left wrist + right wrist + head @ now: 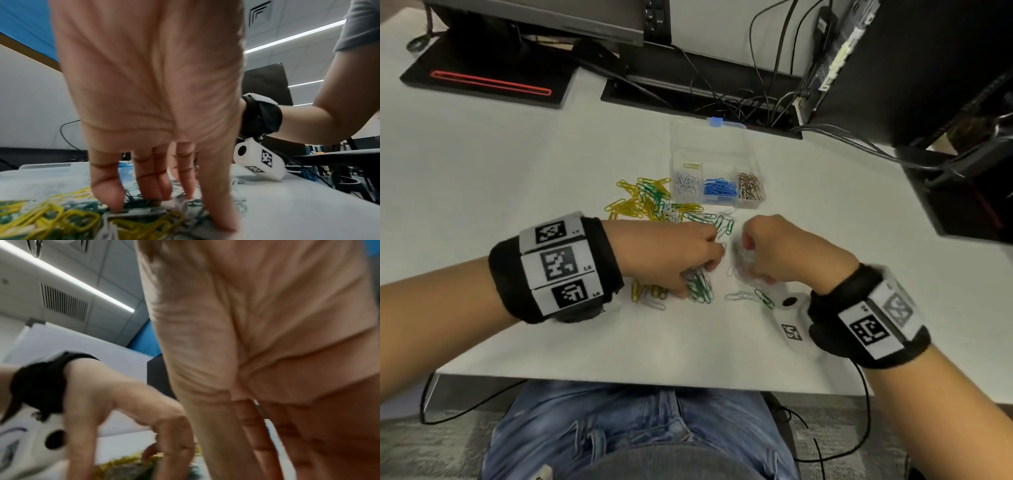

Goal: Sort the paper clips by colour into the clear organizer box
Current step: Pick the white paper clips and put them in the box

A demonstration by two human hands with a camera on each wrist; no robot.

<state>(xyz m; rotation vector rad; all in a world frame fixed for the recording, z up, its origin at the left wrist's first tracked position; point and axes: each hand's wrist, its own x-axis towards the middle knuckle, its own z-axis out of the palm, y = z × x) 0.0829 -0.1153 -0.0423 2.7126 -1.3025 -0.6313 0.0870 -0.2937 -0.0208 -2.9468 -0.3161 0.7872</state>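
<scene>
The clear organizer box (pixel 751 164) stands open on the white table, holding white (pixel 686 183), blue (pixel 719 188) and bronze clips (pixel 749 190), plus one yellow clip (pixel 691 165) in a back compartment. Loose yellow, green and white clips (pixel 650 202) lie left of it. My left hand (pixel 702 270) reaches down with fairly straight fingers (pixel 150 183), whose tips press on green clips (pixel 700 289) mixed with yellow ones (pixel 78 217). My right hand (pixel 748 260) is curled around a blurred bunch of white clips (pixel 739 263). A few white and green clips (pixel 748 296) lie below it.
A monitor base (pixel 482 72), a power strip with tangled cables (pixel 722 99) and a black computer tower (pixel 928 68) line the back and right. The table's front edge (pixel 654 380) runs just above my lap. The white wrist camera (pixel 791 325) rests near the table.
</scene>
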